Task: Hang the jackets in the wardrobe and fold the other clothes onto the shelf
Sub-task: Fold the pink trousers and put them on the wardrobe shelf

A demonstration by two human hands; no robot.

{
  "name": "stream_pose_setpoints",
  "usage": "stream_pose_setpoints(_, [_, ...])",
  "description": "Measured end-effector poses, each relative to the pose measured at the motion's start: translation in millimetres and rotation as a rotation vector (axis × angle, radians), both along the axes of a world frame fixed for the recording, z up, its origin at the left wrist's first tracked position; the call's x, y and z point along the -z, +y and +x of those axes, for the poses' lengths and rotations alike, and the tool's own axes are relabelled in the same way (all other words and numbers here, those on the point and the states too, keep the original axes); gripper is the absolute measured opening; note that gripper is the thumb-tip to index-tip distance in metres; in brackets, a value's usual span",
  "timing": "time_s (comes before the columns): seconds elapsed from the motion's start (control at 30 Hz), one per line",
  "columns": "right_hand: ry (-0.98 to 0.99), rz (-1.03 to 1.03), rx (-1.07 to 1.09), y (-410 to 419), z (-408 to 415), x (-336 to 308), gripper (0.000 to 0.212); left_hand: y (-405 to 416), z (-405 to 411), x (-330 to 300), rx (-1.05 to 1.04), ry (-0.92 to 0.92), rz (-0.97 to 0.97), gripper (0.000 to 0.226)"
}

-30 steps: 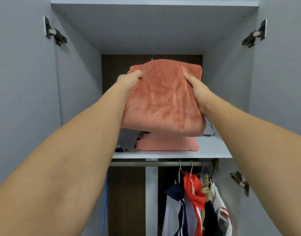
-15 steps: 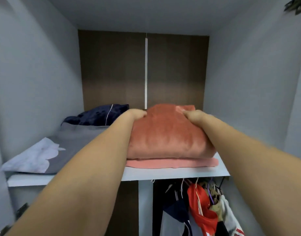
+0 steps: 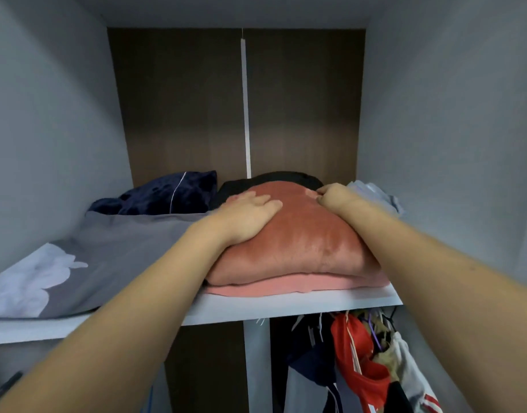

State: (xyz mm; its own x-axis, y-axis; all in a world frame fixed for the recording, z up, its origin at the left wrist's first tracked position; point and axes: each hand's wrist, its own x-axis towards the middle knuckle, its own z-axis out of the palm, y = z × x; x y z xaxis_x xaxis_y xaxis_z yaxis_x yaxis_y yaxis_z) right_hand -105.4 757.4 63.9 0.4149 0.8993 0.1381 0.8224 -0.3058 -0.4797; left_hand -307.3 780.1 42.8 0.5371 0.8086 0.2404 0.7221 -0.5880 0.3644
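**Folded blanket settles onto wardrobe shelf**

A person's left hand [image 3: 250,217] lies flat, fingers straight, on a folded rust-red blanket [image 3: 298,242], while the right hand [image 3: 335,198] curls its grip into the far edge. The blanket sits atop one pink folded cloth [image 3: 286,289] on the shelf [image 3: 286,308]. The shelving step looks nearly finished; next, both hands likely let go. Two hands, one grey garment [image 3: 113,254] beside it, several jackets [image 3: 363,368] hanging below.

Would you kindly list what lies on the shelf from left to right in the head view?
Grey garment → navy garment → left hand → folded coral fleece → right hand → pale blue cloth.
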Motion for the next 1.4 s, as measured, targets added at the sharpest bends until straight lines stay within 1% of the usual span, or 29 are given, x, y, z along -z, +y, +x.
stream_pose_setpoints(0.03, [-0.007,-0.033,-0.013,4.3,-0.1,3.2,0.041,3.9,-0.6,7.2,0.004,-0.012,-0.009,0.062])
stream_pose_setpoints(0.1, [-0.027,-0.078,-0.037,13.4,1.0,9.3,0.042,11.0,0.8,13.4,0.011,0.038,-0.003,0.064])
stream_pose_setpoints(0.17, [-0.032,-0.118,-0.038,17.3,2.7,13.5,0.044,14.1,2.9,13.9,0.029,0.123,-0.005,0.081])
stream_pose_setpoints(0.23, [-0.022,-0.087,-0.042,17.5,3.6,14.8,0.044,16.3,4.7,11.9,0.008,0.135,-0.028,0.094])
stream_pose_setpoints(0.27, [0.015,-0.038,-0.054,16.5,5.3,15.9,0.042,17.1,5.6,11.2,-0.001,0.128,-0.027,0.093])
stream_pose_setpoints(0.37, [0.055,0.079,-0.077,2.1,8.8,10.7,0.039,13.2,3.9,9.1,0.0,0.069,-0.001,0.067])
stream_pose_setpoints(0.4, [0.042,0.127,-0.067,-5.3,9.2,5.5,0.04,10.5,0.9,5.2,-0.009,0.032,0.0,0.063])
stream_pose_setpoints(0.47, [0.045,0.272,-0.049,-22.0,7.0,-8.6,0.042,3.7,-9.2,-5.8,-0.082,-0.037,0.003,0.064])
stream_pose_setpoints(0.5, [0.037,0.341,-0.051,-31.5,5.1,-16.0,0.043,-1.7,-15.4,-11.9,-0.128,-0.055,0.035,0.065])
stream_pose_setpoints(0.57, [-0.02,0.44,-0.062,-52.3,-2.0,-28.2,0.045,-16.9,-26.3,-24.0,-0.214,-0.063,0.164,0.063])
stream_pose_setpoints(0.63, [-0.097,0.481,-0.09,-73.0,-12.8,-36.3,0.045,-36.8,-36.3,-34.4,-0.27,-0.111,0.28,0.057])
stream_pose_setpoints(0.73, [-0.231,0.519,-0.158,-111.0,-33.1,-39.1,0.045,-81.2,-54.5,-38.5,-0.322,-0.155,0.381,0.048])
stream_pose_setpoints(0.77, [-0.262,0.529,-0.184,-125.2,-40.3,-37.6,0.046,-100.2,-61.8,-37.3,-0.34,-0.152,0.412,0.042])
stream_pose_setpoints(0.83, [-0.296,0.538,-0.252,-154.0,-56.1,-30.3,0.048,-142.6,-78.0,-29.9,-0.38,-0.136,0.454,0.032])
stream_pose_setpoints(0.97, [-0.325,0.572,-0.411,-206.7,-94.3,-11.8,0.049,-221.6,-109.6,-10.6,-0.464,-0.119,0.508,0.03])
stream_pose_setpoints(1.07, [-0.314,0.603,-0.541,-239.1,-126.3,-2.9,0.051,-274.3,-131.8,-6.9,-0.539,-0.106,0.468,0.029])
stream_pose_setpoints(1.2, [-0.292,0.612,-0.675,-269.3,-169.3,-1.2,0.05,-338.1,-167.7,-7.7,-0.616,-0.105,0.403,0.047])
stream_pose_setpoints(1.3, [-0.266,0.665,-0.771,-284.7,-213.3,-8.0,0.049,-381.9,-200.8,-10.3,-0.653,-0.114,0.377,0.052])
stream_pose_setpoints(1.4, [-0.357,0.711,-0.901,-300.0,-270.8,-17.1,0.058,-416.4,-234.0,-8.9,-0.763,-0.107,0.354,0.051])
